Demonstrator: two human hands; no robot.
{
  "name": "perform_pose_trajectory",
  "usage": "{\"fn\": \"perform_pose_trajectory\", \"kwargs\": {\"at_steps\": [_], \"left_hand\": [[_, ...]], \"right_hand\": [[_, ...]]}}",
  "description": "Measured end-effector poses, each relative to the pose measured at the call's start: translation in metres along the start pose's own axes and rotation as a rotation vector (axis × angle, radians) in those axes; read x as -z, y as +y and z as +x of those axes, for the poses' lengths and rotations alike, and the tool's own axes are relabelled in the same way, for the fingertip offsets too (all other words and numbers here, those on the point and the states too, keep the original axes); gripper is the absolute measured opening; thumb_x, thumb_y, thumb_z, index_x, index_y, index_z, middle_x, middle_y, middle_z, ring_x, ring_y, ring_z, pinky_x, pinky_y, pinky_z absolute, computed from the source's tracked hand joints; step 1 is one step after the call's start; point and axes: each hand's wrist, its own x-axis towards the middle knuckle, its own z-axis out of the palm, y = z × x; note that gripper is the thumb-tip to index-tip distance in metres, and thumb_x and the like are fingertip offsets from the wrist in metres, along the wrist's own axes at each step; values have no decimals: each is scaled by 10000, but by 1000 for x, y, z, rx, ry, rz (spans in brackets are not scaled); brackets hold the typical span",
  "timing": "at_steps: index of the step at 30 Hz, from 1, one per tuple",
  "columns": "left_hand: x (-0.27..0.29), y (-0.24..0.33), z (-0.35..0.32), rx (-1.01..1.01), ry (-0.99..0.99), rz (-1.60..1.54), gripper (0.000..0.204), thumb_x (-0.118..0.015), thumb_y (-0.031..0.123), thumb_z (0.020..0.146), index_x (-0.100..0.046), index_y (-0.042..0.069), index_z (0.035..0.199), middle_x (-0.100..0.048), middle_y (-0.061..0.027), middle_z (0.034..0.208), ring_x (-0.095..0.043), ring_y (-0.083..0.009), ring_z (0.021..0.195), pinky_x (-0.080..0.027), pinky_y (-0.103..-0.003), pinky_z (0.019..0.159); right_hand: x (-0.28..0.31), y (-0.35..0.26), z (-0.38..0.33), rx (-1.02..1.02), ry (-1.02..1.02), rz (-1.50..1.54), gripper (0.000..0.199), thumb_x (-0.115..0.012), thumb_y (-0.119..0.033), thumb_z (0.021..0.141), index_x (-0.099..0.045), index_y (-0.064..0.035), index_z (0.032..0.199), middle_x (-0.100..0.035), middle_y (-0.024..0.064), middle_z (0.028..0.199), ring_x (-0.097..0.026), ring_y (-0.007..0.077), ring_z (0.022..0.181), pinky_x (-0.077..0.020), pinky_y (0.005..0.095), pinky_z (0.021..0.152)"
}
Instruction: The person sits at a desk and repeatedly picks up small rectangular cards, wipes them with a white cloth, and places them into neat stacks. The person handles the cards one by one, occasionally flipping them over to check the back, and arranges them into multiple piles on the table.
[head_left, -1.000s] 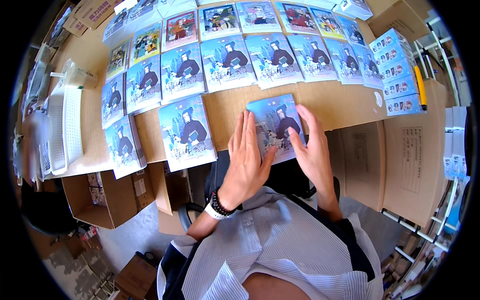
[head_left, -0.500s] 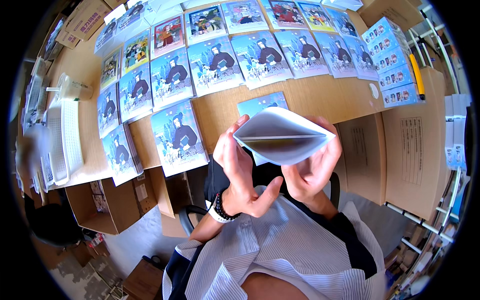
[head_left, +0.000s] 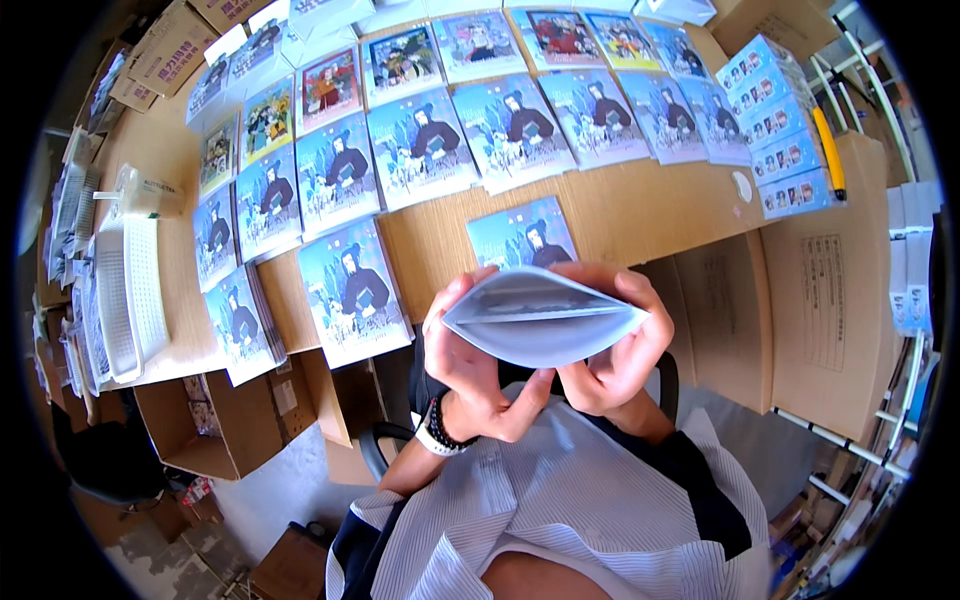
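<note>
Both hands held one pale grey envelope (head_left: 540,325) up off the wooden table (head_left: 640,205), near the chest. Left hand (head_left: 470,365) pinched its left end, right hand (head_left: 620,350) pinched the right end; both closed on it. The envelope's mouth bowed open, top edge arched, bottom edge sagging, the two meeting in a point at the right.

Just beyond it a single blue illustrated booklet (head_left: 522,232) lay flat at the table's near edge, its near part hidden by the envelope. A larger copy (head_left: 352,290) sat to the left, overhanging the near edge. Far side: rows of like booklets (head_left: 520,130) edge to edge, overlapping. Far right: a stack of small blue boxes (head_left: 780,130).

Bare wood ran right of the single booklet toward the cardboard cartons (head_left: 830,300). White slotted basket (head_left: 125,300) at the left edge. Open carton (head_left: 210,430) below the table, left.
</note>
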Motion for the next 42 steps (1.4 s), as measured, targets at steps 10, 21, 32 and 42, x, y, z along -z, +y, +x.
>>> {"fn": "perform_pose_trajectory", "kwargs": {"at_steps": [10,21,32,42], "left_hand": [[-5,-3,5,414,83,-59,156,-610,-30,969,-529,-11,1101,-677,-174,1020,-671,-239,947,-519,-342,851],[-3,5,22,239,-17,44,278,-634,-32,943,-489,0,1179,-654,-211,1106,-650,-318,997,-513,-405,881],[7,1,19,244,-106,163,581,-713,-42,816,-403,-2,1306,-547,-212,1235,-537,-358,1154,-444,-448,989],[2,-2,17,271,-83,94,508,-678,-64,818,-470,-9,1278,-566,-202,1191,-567,-344,1110,-468,-436,956]], "right_hand": [[4,5,-13,-249,98,100,518,-579,113,952,-361,21,1412,-641,244,1070,-675,273,978,-531,396,917],[5,11,-10,-369,12,123,423,-513,-18,1028,-333,67,1400,-620,243,1272,-613,288,1187,-436,430,1079],[1,6,-2,-318,-52,106,409,-555,-178,1020,-502,68,1343,-605,209,1318,-614,305,1184,-456,383,1037],[11,4,-2,-437,-65,134,382,-535,-98,968,-554,51,1319,-597,197,1318,-602,302,1195,-444,374,1046]]}}
